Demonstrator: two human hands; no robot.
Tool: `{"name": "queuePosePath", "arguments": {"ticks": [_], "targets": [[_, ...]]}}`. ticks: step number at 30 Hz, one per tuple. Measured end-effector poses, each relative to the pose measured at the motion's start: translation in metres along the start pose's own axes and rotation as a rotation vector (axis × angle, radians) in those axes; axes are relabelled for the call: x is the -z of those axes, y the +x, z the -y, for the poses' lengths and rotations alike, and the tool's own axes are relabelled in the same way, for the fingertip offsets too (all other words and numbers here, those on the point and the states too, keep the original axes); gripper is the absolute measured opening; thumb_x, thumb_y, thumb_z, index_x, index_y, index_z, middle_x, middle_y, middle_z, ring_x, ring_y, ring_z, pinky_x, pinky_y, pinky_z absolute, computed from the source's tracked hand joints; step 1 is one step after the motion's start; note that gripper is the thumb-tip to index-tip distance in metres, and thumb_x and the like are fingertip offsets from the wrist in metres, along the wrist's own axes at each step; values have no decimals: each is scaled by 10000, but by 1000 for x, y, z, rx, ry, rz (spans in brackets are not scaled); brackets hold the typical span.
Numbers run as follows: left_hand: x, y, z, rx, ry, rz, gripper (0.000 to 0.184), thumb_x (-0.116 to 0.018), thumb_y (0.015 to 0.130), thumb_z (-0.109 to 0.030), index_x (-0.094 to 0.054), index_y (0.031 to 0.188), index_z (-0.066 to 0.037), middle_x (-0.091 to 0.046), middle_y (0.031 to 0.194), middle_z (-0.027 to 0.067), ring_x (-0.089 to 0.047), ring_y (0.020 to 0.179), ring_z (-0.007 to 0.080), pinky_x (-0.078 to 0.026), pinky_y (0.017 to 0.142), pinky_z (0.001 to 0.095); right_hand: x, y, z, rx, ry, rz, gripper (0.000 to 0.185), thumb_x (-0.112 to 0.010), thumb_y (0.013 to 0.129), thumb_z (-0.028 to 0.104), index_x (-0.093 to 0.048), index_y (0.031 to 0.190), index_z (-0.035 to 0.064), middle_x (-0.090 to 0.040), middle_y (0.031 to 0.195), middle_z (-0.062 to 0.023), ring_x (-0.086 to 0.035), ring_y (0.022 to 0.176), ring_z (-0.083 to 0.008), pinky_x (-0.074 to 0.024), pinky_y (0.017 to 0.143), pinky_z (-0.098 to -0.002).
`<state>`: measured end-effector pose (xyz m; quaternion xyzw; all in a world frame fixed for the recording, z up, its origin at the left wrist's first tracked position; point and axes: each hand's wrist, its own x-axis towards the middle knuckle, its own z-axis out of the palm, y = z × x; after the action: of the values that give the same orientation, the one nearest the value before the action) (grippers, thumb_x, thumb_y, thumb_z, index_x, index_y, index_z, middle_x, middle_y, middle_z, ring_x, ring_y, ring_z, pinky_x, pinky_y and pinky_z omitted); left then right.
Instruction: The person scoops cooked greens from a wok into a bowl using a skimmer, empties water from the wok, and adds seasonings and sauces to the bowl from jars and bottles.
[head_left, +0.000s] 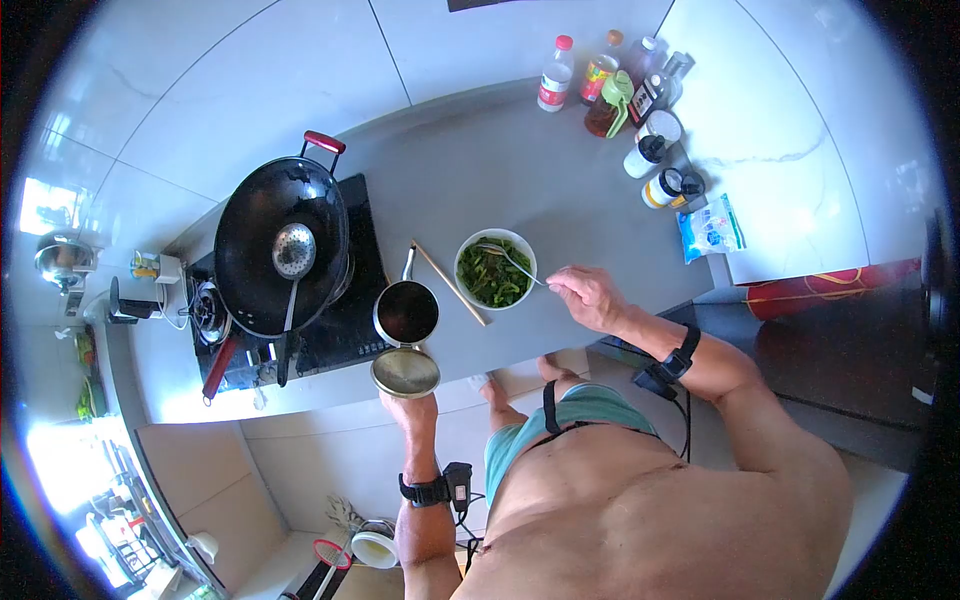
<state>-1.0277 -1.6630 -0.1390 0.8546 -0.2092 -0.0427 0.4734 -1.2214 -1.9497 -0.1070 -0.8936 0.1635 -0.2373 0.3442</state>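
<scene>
My right hand (588,297) pinches the handle of a metal spoon (519,266), whose head rests in a white bowl (534,262) of chopped leafy greens (488,278). At the counter's front edge, my left hand (408,408) is closed behind a round metal lid (405,373); its fingers are mostly hidden. The lid's inner face is turned up and touches or overlaps the rim of a small metal pot (407,312) with a dark inside. A pair of wooden chopsticks (452,284), lying close together, sits between pot and bowl.
On the left, a black wok (262,210) with a slotted skimmer (294,251) inside stands on the stove (360,240). Several bottles and jars, including a green-lidded jug (610,105), line the back right, beside a blue-white packet (711,229). The grey counter (440,150) runs along the wall.
</scene>
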Motion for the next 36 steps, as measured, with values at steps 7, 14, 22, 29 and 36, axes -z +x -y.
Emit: {"name": "queuePosePath", "arguments": {"ticks": [7, 14, 22, 29, 36], "targets": [[1, -1, -13, 16, 65, 45, 228, -742, 774, -82, -674, 979, -8, -721, 924, 145, -689, 862, 305, -532, 763, 401, 7, -5, -1, -848, 895, -186, 150, -590, 988, 155, -649, 960, 20, -685, 807, -74, -668, 661, -167, -587, 611, -360], [-3, 7, -39, 5, 64, 109, 175, -751, 735, -72, -694, 892, -22, -718, 825, 159, -706, 801, 343, -540, 705, 412, 36, 4, 23, -902, 1325, -122, 184, -604, 996, 230, -658, 967, 55, -673, 804, -64, -662, 639, -170, -578, 588, -339], [-16, 8, -42, -103, 121, 209, 191, -768, 683, -103, -681, 838, -32, -693, 786, 162, -671, 762, 387, -521, 679, 457, 10, 23, 67, -564, 829, 103, 145, -588, 1005, 127, -647, 982, -4, -678, 769, -60, -632, 623, -111, -544, 562, -265], [-16, 2, -51, -165, 103, 229, 221, -771, 645, -105, -673, 835, -48, -676, 797, 145, -647, 792, 389, -495, 717, 480, -31, 28, 60, -402, 445, 174, 149, -590, 994, 123, -654, 952, -6, -674, 756, -38, -631, 608, -101, -533, 547, -256], [-11, -4, -48, -170, 163, 183, 209, -769, 656, -102, -672, 834, -52, -674, 786, 153, -654, 783, 387, -499, 711, 473, -16, 33, 59, -862, 932, 146, 177, -603, 991, 178, -651, 995, 8, -662, 770, -75, -629, 577, -141, -558, 538, -281]]}}
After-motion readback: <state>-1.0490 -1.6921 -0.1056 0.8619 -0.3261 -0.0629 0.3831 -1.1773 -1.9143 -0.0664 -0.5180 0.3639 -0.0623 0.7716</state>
